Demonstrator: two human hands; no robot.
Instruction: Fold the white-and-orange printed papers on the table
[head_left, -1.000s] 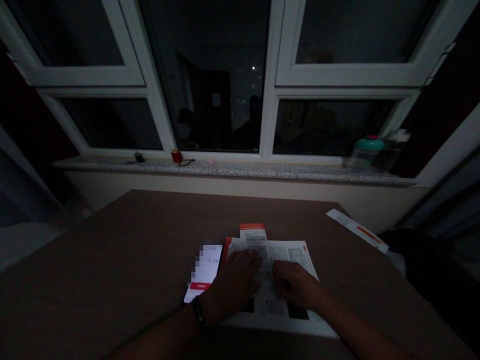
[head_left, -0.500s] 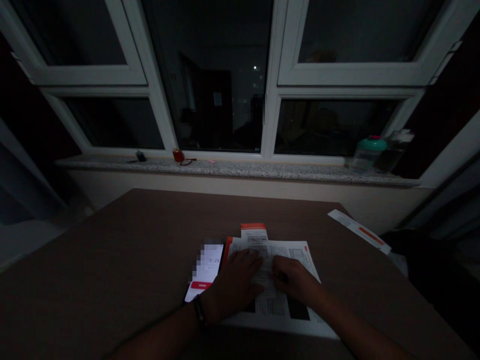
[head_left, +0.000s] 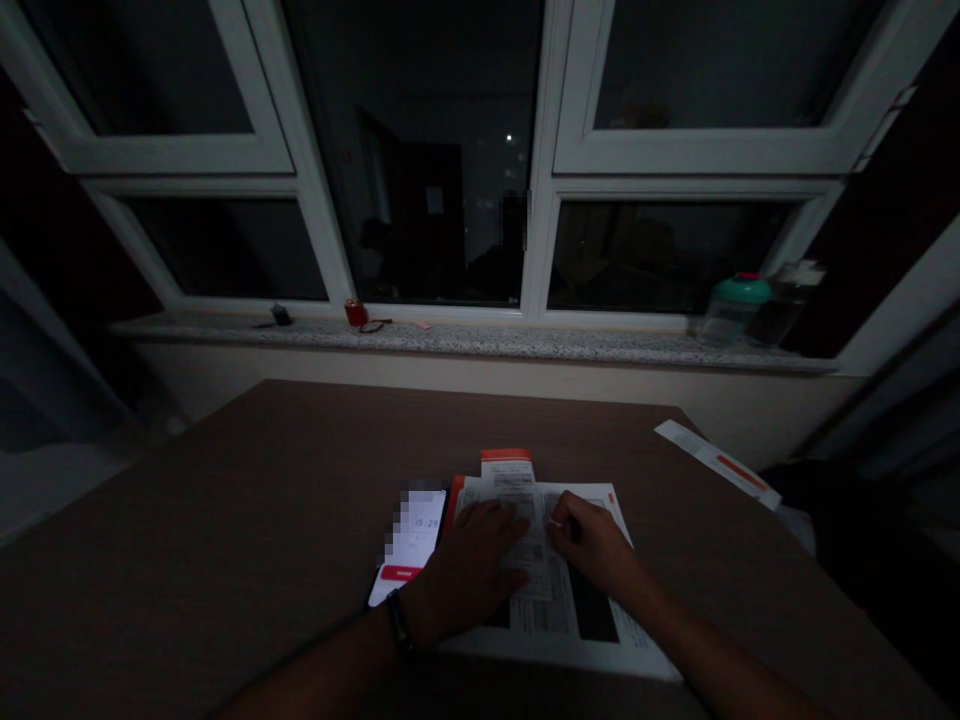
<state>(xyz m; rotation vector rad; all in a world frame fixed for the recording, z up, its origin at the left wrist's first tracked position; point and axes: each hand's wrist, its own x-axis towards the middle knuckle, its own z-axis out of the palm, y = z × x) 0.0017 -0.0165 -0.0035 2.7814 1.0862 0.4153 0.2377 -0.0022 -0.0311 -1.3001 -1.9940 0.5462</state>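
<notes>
My left hand (head_left: pixel 480 550) lies flat with fingers spread on a narrow printed strip of paper (head_left: pixel 510 480) with an orange top edge. Beneath the strip is a larger printed sheet (head_left: pixel 555 655) with dark picture blocks. My right hand (head_left: pixel 589 540) is closed over the sheet, just right of the strip. A small pale tip shows at its fingertips, too dim to name. Beside my left wrist lies a lit phone (head_left: pixel 416 540), partly blurred out, with a red button on its screen.
The brown table (head_left: pixel 225 520) reaches to the wall under the window. Another paper (head_left: pixel 716 465) with an orange bar lies at its right edge. On the stone sill (head_left: pixel 480 340) stand a teal-lidded jug (head_left: pixel 733 310), a clear bottle (head_left: pixel 787 305) and a small red jar (head_left: pixel 355 313).
My right hand has shifted slightly up the sheet, and a pale tip now shows at its fingers. My left hand stays in place on the strip.
</notes>
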